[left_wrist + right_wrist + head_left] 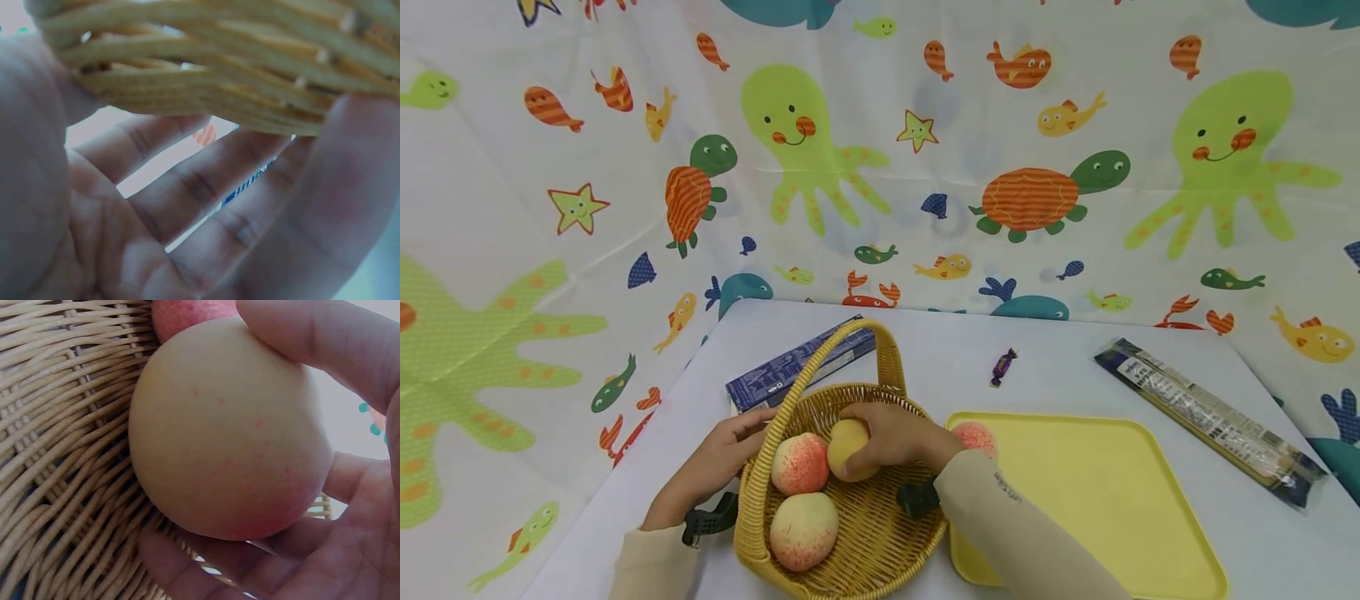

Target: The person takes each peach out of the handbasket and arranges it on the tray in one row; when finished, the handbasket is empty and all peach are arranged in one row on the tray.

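My right hand (887, 433) is inside the wicker basket (880, 567), gripping a yellowish peach (847, 446). In the right wrist view, thumb and fingers wrap round that peach (228, 431), close against the woven wall. Beside it in the basket are a red-and-cream peach (801, 464) and a paler peach (804, 532). My left hand (730, 450) touches the basket's outer left side. Seen from the left wrist, its fingers (181, 187) extend fairly straight below the woven edge (200, 81). The basket's handle hides part of the left fingertips.
A yellow tray (1097, 500) lies right of the basket, with another peach (976, 437) at its back-left corner, partly behind the right forearm. Blue boxes (797, 367) lie behind the basket. A purple wrapped candy (1003, 367) and a long clear-wrapped packet (1210, 421) are farther back.
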{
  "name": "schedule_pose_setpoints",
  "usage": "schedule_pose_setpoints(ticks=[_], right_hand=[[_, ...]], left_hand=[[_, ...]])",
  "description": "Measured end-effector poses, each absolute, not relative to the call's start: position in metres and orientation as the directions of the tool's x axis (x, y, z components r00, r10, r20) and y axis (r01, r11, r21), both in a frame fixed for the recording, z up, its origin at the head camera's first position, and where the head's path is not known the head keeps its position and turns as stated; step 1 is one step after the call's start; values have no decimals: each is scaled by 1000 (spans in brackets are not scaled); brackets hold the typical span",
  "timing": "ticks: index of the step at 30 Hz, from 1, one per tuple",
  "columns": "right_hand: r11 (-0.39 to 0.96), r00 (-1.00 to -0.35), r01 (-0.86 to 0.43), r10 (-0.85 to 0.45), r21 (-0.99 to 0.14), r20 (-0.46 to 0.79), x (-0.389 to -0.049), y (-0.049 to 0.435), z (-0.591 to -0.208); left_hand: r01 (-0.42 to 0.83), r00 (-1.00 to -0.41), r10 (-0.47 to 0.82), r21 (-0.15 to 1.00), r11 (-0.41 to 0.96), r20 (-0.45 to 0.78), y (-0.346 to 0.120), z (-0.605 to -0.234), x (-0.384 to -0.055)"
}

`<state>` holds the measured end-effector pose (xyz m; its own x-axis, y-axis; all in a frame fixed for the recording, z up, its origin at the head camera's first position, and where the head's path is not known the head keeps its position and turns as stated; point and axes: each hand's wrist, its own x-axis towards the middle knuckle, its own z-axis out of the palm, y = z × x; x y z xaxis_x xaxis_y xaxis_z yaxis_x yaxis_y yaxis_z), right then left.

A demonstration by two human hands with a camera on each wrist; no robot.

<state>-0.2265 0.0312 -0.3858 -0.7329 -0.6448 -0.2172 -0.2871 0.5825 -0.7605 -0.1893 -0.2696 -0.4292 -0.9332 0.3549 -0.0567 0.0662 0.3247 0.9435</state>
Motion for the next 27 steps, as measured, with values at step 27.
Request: schedule_pose_setpoints(ticks=[27], right_hand=[[525, -783, -221, -598, -822, -172, -214, 66, -370]], left_hand=[[92, -925, 379, 947, 308, -34, -270, -428, -188]])
